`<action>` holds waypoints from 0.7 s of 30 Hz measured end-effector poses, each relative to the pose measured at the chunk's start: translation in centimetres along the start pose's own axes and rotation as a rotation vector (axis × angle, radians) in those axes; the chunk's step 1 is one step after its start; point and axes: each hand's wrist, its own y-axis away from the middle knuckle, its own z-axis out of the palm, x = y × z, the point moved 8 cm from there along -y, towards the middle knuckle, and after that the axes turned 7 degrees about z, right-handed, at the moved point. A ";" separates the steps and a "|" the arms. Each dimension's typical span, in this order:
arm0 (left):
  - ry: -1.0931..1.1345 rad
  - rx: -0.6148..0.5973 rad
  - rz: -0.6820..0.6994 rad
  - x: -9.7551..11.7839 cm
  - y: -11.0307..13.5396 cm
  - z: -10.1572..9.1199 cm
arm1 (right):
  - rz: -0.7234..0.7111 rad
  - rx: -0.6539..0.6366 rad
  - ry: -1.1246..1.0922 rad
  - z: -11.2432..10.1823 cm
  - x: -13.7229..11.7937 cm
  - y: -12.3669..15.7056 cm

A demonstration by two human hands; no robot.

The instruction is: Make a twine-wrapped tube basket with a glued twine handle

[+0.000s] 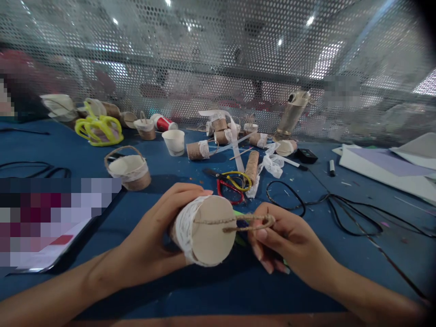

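Observation:
My left hand (150, 236) is wrapped around a paper cup (213, 245) tipped on its side, its pale round end turned toward me. White lace (185, 229) circles the cup near that end. A loop of twine (250, 221) stretches from the cup to my right hand (289, 240), which pinches its bend between thumb and fingers. Something dark blue and green, partly hidden, lies behind the twine. Beyond the cup are scissors (235, 184) with one red and one yellow handle. A finished-looking cup basket (134, 175) with lace and a twine handle stands to the left.
A tablet-like screen (61, 227) lies at left. Several small cup baskets, a plain white cup (173, 142) and a yellow-trimmed basket (98, 129) stand farther back. Black cable (354, 227) and papers (384, 168) are at right. A perforated metal screen (218, 59) closes off the back.

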 end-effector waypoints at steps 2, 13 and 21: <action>0.024 0.014 -0.020 -0.1 -0.1 -0.1 | -0.001 -0.019 -0.024 0.1 0.0 0.0; 0.109 0.027 0.006 -0.4 0.2 0.3 | -0.008 -0.101 -0.080 0.5 0.4 0.2; 0.125 -0.014 0.016 -0.2 0.3 0.7 | -0.033 -0.116 -0.029 0.6 0.2 0.3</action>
